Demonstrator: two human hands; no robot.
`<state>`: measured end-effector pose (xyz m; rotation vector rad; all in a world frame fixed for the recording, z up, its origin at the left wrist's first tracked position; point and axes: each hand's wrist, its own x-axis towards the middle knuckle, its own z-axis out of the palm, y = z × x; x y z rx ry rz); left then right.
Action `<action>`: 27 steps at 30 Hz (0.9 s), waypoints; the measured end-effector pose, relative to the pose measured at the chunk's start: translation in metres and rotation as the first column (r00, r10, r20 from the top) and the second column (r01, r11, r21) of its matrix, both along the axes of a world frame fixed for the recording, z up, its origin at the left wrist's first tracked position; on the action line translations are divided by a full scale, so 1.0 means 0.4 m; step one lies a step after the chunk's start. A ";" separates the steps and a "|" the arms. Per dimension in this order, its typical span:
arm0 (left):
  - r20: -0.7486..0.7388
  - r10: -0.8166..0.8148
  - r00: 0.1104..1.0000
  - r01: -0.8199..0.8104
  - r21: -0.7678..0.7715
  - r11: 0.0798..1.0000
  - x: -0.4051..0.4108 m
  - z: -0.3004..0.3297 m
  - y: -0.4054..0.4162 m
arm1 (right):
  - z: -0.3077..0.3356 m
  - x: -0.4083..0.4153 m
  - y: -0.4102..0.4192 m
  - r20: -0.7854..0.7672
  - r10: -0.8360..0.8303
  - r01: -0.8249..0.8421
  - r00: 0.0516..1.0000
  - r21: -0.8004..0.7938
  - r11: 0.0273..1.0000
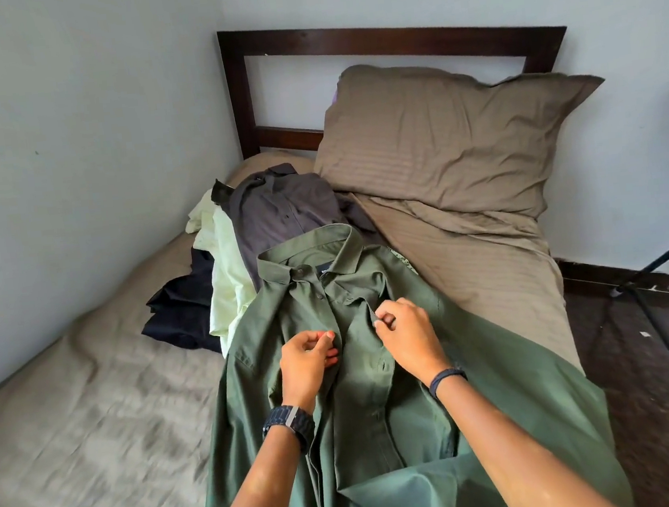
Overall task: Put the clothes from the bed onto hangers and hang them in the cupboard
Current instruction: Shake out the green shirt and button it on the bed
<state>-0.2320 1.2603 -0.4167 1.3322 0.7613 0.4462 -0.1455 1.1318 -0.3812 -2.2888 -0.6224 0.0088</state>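
Note:
A green button-up shirt (pixel 355 428) lies face up along the bed, collar toward the pillow. My left hand (pixel 307 363) pinches the left edge of its front placket near the chest. My right hand (pixel 408 338) pinches the right edge of the placket a little higher up. Behind the green shirt lies a pile of other clothes: a grey shirt (pixel 279 213), a pale yellow-green garment (pixel 224 265) and a black garment (pixel 184 308). No hanger and no cupboard are in view.
The bed (pixel 92 402) has a tan sheet and stands in a corner against white walls, with a dark wooden headboard (pixel 385 41). A brown pillow (pixel 448 134) leans at its head. On the dark floor to the right stands a black metal stand (pixel 664 342).

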 end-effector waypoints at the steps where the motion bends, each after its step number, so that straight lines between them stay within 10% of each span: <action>1: 0.017 0.000 1.000 0.001 -0.007 1.000 0.001 0.006 -0.001 | 0.003 -0.002 0.010 -0.007 -0.021 0.021 1.000 0.050 0.999; 27: 0.121 -0.059 0.991 0.072 -0.106 0.992 -0.010 0.048 -0.014 | 0.008 -0.090 0.070 -0.039 0.134 -0.126 0.990 0.163 0.979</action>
